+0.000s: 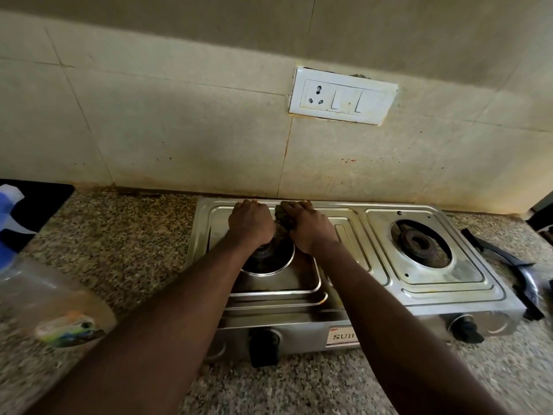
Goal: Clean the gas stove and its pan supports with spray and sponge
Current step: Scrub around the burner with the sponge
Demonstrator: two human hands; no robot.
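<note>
A steel two-burner gas stove (pixel 425 283) sits on the granite counter against the tiled wall. Both burners are bare, with no pan supports on them. My right hand (pixel 308 227) presses a dark green sponge (pixel 282 218) on the stove's back left part, just behind the left burner (pixel 267 256). Beside it, my left hand (pixel 251 221) rests curled on the stove top with its fingers at the back rim, and I see nothing in it. A clear spray bottle (pixel 45 298) with a blue trigger head stands at the left edge, blurred and near the camera.
Black pan supports (pixel 517 271) lie on the counter right of the stove. A white socket and switch plate (pixel 342 95) is on the wall above. A black surface (pixel 42 205) sits at the far left. Two black knobs (pixel 264 344) face me on the stove's front.
</note>
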